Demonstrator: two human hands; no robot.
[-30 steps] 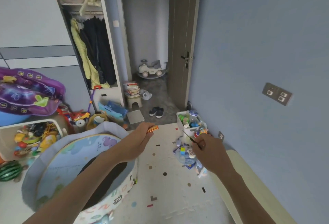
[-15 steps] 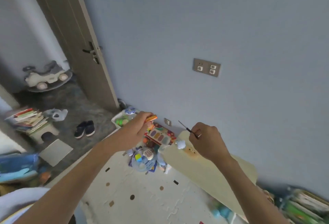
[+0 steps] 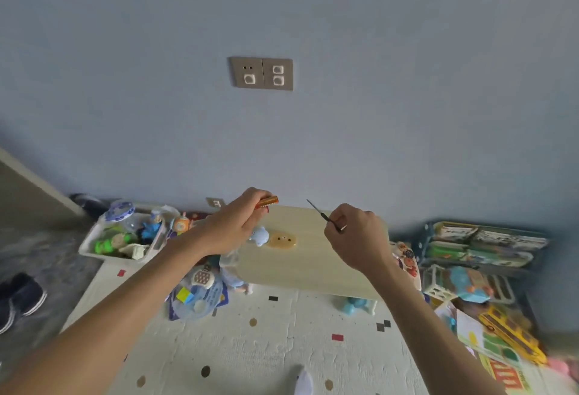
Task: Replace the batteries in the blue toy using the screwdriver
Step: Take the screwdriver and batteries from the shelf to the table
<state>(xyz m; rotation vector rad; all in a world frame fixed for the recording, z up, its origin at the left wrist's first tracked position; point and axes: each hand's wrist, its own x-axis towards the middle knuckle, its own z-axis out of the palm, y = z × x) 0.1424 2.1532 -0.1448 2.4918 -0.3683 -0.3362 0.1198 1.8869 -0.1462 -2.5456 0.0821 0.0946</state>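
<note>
Hands raised above table [image 3: 313,266] — left [image 3: 232,227] gripping batteries [image 3: 267,201], right [image 3: 357,234] screwdriver [image 3: 321,214]

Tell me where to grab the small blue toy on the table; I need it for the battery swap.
Pinch the blue toy across its rounded body from above: it lies low on the table, with the tan disc close beside it.

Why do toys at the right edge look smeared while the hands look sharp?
Head view: the wide-angle lens and likely head motion smear the book rack at the edge; the left hand with the battery and right hand with the screwdriver are crisper; soft light, no glare.
</note>
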